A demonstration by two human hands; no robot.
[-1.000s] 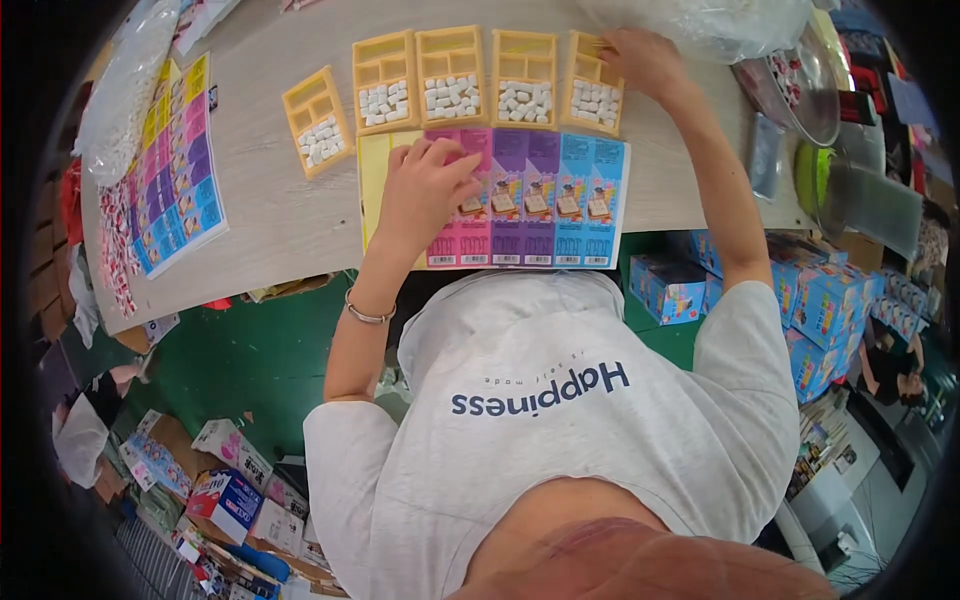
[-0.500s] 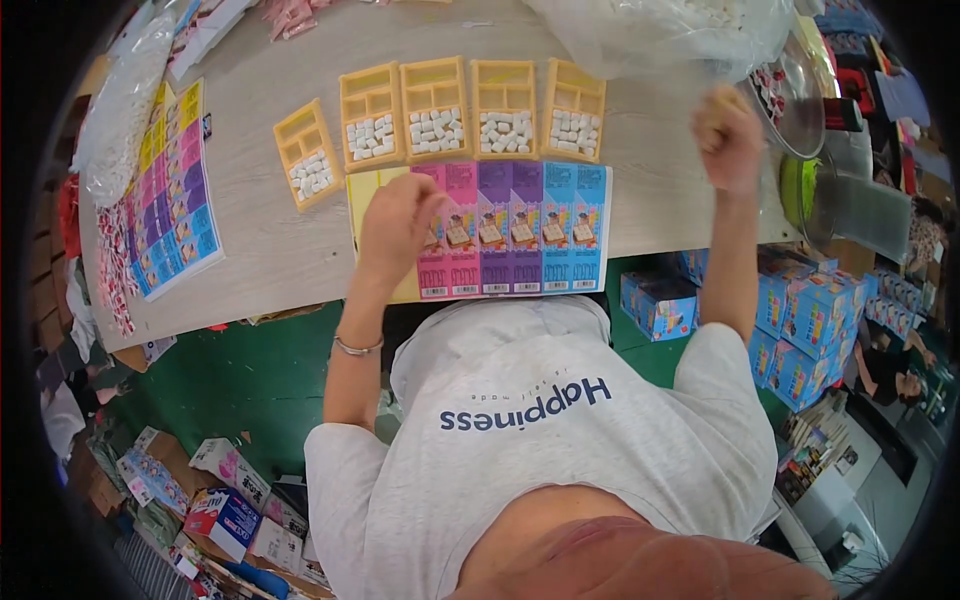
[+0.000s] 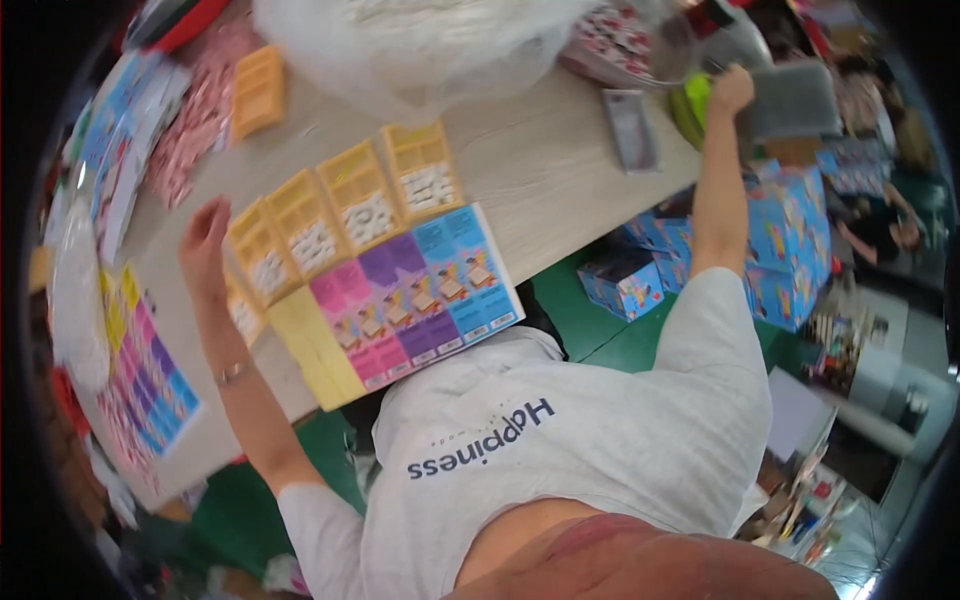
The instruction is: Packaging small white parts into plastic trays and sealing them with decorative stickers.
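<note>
My left hand (image 3: 205,245) is open with its fingers spread, at the left end of a row of yellow trays (image 3: 360,205) that hold small white pieces. In front of the trays lies a wide card sheet (image 3: 400,305) in yellow, pink, purple and blue strips, overhanging the table's near edge. My right hand (image 3: 733,90) is stretched far right, curled into a fist beside a green round thing (image 3: 695,105) and a grey flat thing (image 3: 795,100). Nothing shows inside the fist.
A big clear plastic bag (image 3: 420,40) fills the table's (image 3: 560,190) far side. A grey rectangular tray (image 3: 632,130) lies near my right arm. Another coloured card stack (image 3: 150,390) sits left, an orange tray (image 3: 258,90) far left. Blue boxes (image 3: 790,230) stand on the green floor.
My right hand has left the row of trays and reached out to the table's right end. My left hand came off the card sheet to the left end of the trays. My head has turned.
</note>
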